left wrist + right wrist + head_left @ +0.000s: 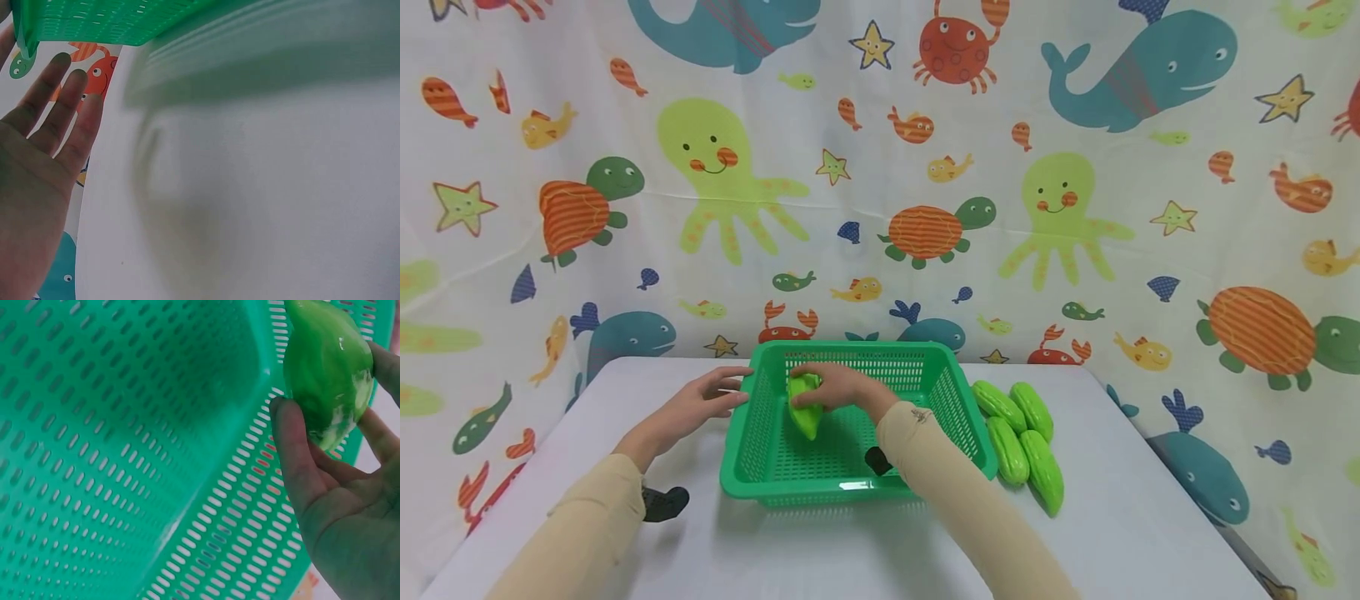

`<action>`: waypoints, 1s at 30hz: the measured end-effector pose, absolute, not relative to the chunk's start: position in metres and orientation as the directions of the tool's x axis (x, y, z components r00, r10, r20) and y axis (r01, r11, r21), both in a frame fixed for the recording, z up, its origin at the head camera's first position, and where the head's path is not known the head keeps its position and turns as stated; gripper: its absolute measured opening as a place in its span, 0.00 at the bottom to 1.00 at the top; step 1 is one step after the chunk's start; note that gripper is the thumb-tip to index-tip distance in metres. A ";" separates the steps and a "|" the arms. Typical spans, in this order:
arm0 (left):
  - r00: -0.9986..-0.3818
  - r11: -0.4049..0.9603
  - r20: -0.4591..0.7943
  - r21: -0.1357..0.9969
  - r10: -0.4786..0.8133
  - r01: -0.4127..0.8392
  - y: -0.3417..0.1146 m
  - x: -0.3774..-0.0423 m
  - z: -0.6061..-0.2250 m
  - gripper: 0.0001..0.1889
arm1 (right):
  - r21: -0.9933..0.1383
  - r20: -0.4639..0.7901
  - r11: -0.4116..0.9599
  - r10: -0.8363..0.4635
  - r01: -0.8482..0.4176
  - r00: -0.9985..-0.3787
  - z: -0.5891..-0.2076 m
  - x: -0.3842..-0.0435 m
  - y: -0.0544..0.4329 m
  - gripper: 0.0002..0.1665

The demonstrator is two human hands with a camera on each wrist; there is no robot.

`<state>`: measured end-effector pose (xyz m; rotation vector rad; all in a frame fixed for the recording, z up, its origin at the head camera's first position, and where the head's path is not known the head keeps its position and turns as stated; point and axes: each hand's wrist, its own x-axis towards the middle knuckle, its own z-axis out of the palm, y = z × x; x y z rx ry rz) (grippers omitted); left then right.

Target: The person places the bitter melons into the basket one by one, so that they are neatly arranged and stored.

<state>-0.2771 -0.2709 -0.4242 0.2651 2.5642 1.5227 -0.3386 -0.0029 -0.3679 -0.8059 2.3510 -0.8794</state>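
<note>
A green plastic basket [857,492] with slotted walls stands on the white table. Over its left part, my right hand [838,390] holds a glossy bright-green cucumber-like vegetable [806,408] with a tapered end. In the right wrist view, thumb and fingers grip this vegetable [328,375] close to the slotted wall. My left hand [703,402] is at the basket's left rim, fingers straight and fingertips right at the edge. The left wrist view shows that hand [44,150] spread beside the basket's corner [87,22], with no object held.
Several similar green cucumber-like vegetables [1011,458] lie in a cluster on the table, just right of the basket. Behind the table [1120,517] hangs a white curtain [865,175] printed with sea animals. Black wrist straps [664,504] stick out from both sleeves.
</note>
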 end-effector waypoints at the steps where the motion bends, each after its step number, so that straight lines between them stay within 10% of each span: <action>1: -0.974 0.469 -0.037 0.880 0.224 0.075 -0.271 -0.277 -0.425 0.35 | -0.702 -0.246 0.623 -0.668 -0.346 -0.702 -0.369 -0.338 -0.004 0.34; 30: -0.974 0.452 -0.052 0.890 0.218 0.054 -0.263 -0.280 -0.419 0.36 | -0.529 -0.344 0.730 -0.650 -0.432 -0.677 -0.388 -0.345 -0.028 0.34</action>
